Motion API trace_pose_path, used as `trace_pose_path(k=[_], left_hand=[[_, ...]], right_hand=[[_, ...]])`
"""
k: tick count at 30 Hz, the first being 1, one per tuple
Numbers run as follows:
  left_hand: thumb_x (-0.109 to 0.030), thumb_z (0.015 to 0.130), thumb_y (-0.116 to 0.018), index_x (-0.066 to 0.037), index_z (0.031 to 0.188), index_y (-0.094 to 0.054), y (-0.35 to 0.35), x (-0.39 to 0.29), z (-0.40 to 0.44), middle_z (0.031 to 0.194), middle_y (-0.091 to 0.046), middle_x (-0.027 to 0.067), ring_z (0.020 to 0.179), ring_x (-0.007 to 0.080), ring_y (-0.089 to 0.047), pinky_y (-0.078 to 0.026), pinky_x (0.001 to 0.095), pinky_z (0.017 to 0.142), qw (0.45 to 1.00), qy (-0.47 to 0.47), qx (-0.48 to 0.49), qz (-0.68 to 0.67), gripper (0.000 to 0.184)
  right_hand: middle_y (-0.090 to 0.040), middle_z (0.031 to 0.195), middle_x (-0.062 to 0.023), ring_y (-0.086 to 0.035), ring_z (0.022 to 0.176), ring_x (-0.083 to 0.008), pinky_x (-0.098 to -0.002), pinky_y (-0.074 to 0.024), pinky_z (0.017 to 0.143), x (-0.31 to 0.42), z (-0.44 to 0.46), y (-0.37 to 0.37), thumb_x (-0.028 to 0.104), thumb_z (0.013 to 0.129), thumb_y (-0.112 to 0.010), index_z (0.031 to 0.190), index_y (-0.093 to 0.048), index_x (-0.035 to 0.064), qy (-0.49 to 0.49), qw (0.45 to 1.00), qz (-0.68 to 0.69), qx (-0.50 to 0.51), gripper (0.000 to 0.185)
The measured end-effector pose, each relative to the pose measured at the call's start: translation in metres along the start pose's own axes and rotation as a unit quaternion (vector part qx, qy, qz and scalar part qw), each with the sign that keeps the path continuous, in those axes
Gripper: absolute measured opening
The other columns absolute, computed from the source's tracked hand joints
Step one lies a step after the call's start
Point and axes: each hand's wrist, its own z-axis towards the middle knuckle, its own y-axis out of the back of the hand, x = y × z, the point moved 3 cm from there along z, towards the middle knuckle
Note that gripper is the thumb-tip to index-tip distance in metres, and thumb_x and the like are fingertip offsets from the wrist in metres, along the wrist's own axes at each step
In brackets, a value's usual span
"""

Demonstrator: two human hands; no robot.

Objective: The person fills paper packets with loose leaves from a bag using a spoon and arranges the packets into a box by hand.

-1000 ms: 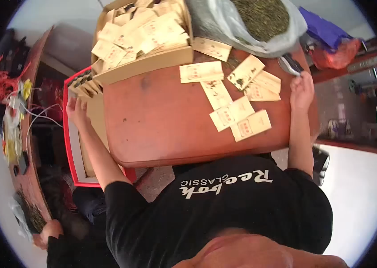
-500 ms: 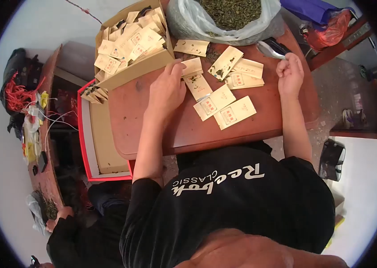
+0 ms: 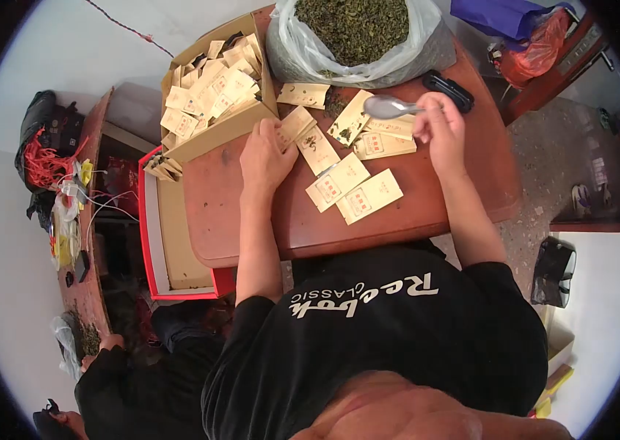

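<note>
My right hand (image 3: 442, 133) is closed around the handle of a metal spoon (image 3: 389, 108), whose bowl is over the paper packets. At the left, my left hand (image 3: 266, 158) has its fingers closed on the edge of a small tan paper packet (image 3: 296, 126). Flat packets with red print lie around it, among them a near packet (image 3: 370, 196) and another (image 3: 338, 182) beside it. Dark leaf bits are scattered on a packet (image 3: 351, 121) close to the spoon bowl. Behind them stands a clear plastic bag (image 3: 427, 51) full of dried leaves (image 3: 354, 29).
A cardboard box (image 3: 233, 128) heaped with packets stands on the wooden table (image 3: 251, 242). Below its left edge is a red-rimmed box (image 3: 150, 249). A black case (image 3: 448, 91) sits near the spoon. Another person's sleeve (image 3: 112, 389) shows at lower left.
The spoon and my right hand have moved left over the packets; the black case beside it now shows more fully. My left hand stays at the packet.
</note>
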Motion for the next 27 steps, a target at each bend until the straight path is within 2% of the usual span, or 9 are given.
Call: trace_pose_path(k=[3, 4, 9, 12, 15, 18, 21, 24, 27], left_hand=[[-0.016, 0.071, -0.074, -0.007, 0.108, -0.057, 0.007, -0.005, -0.007, 0.105, -0.063, 0.0131, 0.100, 0.0359, -0.059, -0.048, 0.0467, 0.086, 0.997, -0.022, -0.074, 0.006, 0.041], [-0.016, 0.070, -0.075, -0.007, 0.108, -0.058, 0.008, -0.007, -0.007, 0.104, -0.063, 0.0125, 0.100, 0.0353, -0.058, -0.046, 0.0463, 0.087, 0.996, -0.025, -0.085, 0.007, 0.042], [-0.012, 0.068, -0.077, -0.007, 0.110, -0.058, 0.016, -0.020, -0.011, 0.103, -0.062, 0.0114, 0.100, 0.0335, -0.056, -0.042, 0.0449, 0.092, 0.991, -0.022, -0.132, -0.028, 0.047], [-0.009, 0.068, -0.076, -0.007, 0.111, -0.057, 0.015, -0.024, -0.011, 0.105, -0.061, 0.0128, 0.100, 0.0342, -0.057, -0.044, 0.0442, 0.092, 0.975, -0.066, -0.187, -0.097, 0.047], [-0.006, 0.069, -0.074, -0.005, 0.113, -0.055, 0.010, -0.026, -0.010, 0.108, -0.060, 0.0148, 0.102, 0.0355, -0.057, -0.046, 0.0435, 0.090, 0.974, -0.058, -0.164, -0.143, 0.048], [-0.005, 0.072, -0.075, -0.002, 0.115, -0.056, 0.004, -0.026, -0.008, 0.110, -0.059, 0.0151, 0.104, 0.0318, -0.058, -0.047, 0.0390, 0.092, 0.969, -0.071, -0.154, -0.178, 0.048], [-0.004, 0.071, -0.075, -0.002, 0.116, -0.056, 0.001, -0.033, -0.003, 0.112, -0.058, 0.0157, 0.105, 0.0317, -0.058, -0.048, 0.0386, 0.092, 0.967, -0.113, -0.159, -0.164, 0.049], [-0.003, 0.071, -0.074, -0.002, 0.118, -0.056, -0.001, -0.048, 0.003, 0.113, -0.058, 0.0156, 0.102, 0.0310, -0.060, -0.051, 0.0377, 0.089, 0.968, -0.103, -0.148, -0.177, 0.050], [-0.003, 0.071, -0.073, -0.004, 0.119, -0.057, 0.002, -0.065, 0.013, 0.113, -0.058, 0.0154, 0.098, 0.0303, -0.061, -0.053, 0.0367, 0.085, 0.971, -0.096, -0.126, -0.182, 0.051]], right_hand=[[-0.058, 0.069, 0.0018, -0.050, 0.061, -0.0033, -0.0194, -0.0395, 0.055, 0.009, 0.006, -0.024, 0.020, 0.103, -0.051, 0.099, -0.062, 0.0034, 0.034, 0.996, -0.045, 0.073, 0.020], [-0.059, 0.069, 0.0011, -0.053, 0.063, -0.0035, -0.0205, -0.0437, 0.058, 0.017, 0.007, -0.033, 0.019, 0.102, -0.052, 0.098, -0.063, 0.0022, 0.035, 0.994, -0.057, 0.086, 0.020], [-0.063, 0.069, -0.0039, -0.061, 0.062, -0.0078, -0.0243, -0.0486, 0.059, 0.032, 0.022, -0.066, 0.018, 0.101, -0.052, 0.097, -0.061, -0.0007, 0.143, 0.976, -0.135, 0.096, 0.021], [-0.063, 0.069, -0.0054, -0.062, 0.060, -0.0096, -0.0258, -0.0491, 0.058, 0.037, 0.021, -0.077, 0.017, 0.101, -0.052, 0.095, -0.061, 0.0001, 0.173, 0.968, -0.151, 0.098, 0.020], [-0.062, 0.068, -0.0053, -0.062, 0.060, -0.0095, -0.0260, -0.0493, 0.058, 0.035, 0.021, -0.083, 0.017, 0.101, -0.052, 0.093, -0.060, 0.0000, 0.186, 0.968, -0.139, 0.094, 0.021], [-0.061, 0.068, -0.0053, -0.062, 0.060, -0.0097, -0.0262, -0.0494, 0.058, 0.032, 0.019, -0.085, 0.018, 0.102, -0.051, 0.093, -0.059, -0.0002, 0.195, 0.964, -0.152, 0.098, 0.022], [-0.061, 0.068, -0.0038, -0.060, 0.059, -0.0079, -0.0247, -0.0479, 0.057, 0.025, 0.019, -0.087, 0.019, 0.103, -0.050, 0.094, -0.059, 0.0003, 0.194, 0.963, -0.144, 0.121, 0.023], [-0.061, 0.068, -0.0020, -0.056, 0.059, -0.0057, -0.0230, -0.0459, 0.056, 0.009, 0.022, -0.082, 0.021, 0.104, -0.049, 0.094, -0.059, 0.0010, 0.076, 0.987, -0.041, 0.137, 0.024], [-0.060, 0.067, -0.0006, -0.054, 0.059, -0.0042, -0.0216, -0.0444, 0.056, 0.001, 0.025, -0.076, 0.022, 0.104, -0.049, 0.093, -0.059, 0.0012, 0.011, 0.990, 0.064, 0.125, 0.025]])
